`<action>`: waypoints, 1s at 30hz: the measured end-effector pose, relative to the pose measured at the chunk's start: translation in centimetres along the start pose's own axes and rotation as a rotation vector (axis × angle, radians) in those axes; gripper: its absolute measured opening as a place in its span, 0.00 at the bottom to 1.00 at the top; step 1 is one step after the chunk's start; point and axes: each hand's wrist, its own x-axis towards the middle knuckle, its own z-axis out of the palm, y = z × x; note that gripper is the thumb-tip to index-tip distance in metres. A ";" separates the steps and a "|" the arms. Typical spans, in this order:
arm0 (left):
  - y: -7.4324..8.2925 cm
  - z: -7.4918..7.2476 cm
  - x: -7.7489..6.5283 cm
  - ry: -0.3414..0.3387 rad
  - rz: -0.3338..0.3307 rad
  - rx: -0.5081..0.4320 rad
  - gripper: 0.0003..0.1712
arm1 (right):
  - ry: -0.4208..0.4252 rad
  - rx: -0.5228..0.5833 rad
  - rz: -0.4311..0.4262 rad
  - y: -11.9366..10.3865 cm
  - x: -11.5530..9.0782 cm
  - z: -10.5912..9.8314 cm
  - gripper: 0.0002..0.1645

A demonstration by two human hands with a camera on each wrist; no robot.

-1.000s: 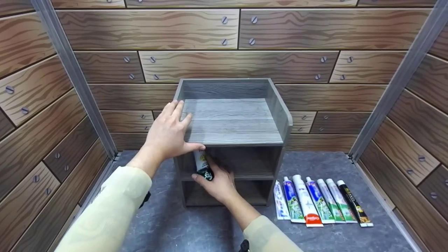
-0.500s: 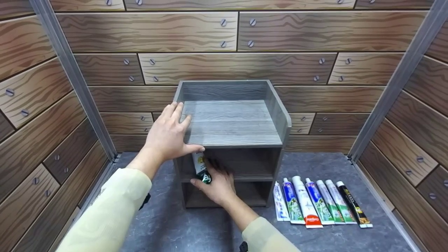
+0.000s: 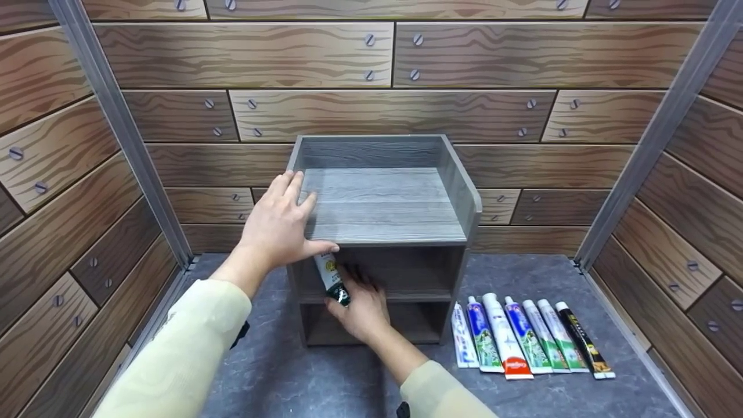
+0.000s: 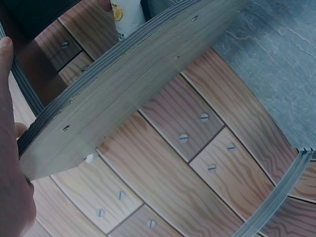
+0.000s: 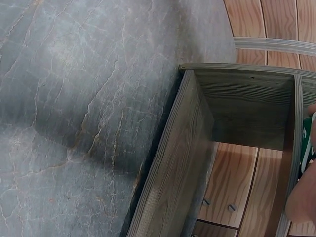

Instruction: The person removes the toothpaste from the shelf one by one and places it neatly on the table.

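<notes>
A small grey wood-grain shelf (image 3: 383,203) stands in the middle, with an open top tray and two compartments below. My left hand (image 3: 278,223) rests on its upper left side, fingers spread over the side panel and thumb along the front edge. Only part of the left hand (image 4: 17,187) shows in the left wrist view. My right hand (image 3: 363,310) reaches into the upper compartment and pinches a white and dark green toothpaste tube (image 3: 331,278) by its lower green end. The tube leans near the left inner wall, its top hidden behind my left thumb.
On the grey marbled floor (image 3: 249,377), right of the shelf, several toothpaste tubes (image 3: 525,337) lie side by side. Wood-patterned walls (image 3: 313,55) with metal corner rails (image 3: 125,128) enclose the space on three sides.
The tube has shifted slightly left, and its tilt has increased. My right thumb has moved a little to the right at the tube's lower end. My left hand stays on the shelf.
</notes>
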 end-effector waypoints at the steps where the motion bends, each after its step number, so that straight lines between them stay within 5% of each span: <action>1: 0.0 0.0 0.0 -0.002 -0.001 -0.001 0.65 | 0.000 0.003 0.002 0.0 0.0 0.0 0.46; 20: 0.0 -0.3 0.0 -0.017 0.000 -0.007 0.65 | 0.008 0.148 0.079 0.5 -0.9 -1.9 0.47; 30: 0.1 -0.2 0.0 -0.008 0.004 0.008 0.66 | 0.044 0.147 0.042 1.3 -3.6 -3.5 0.45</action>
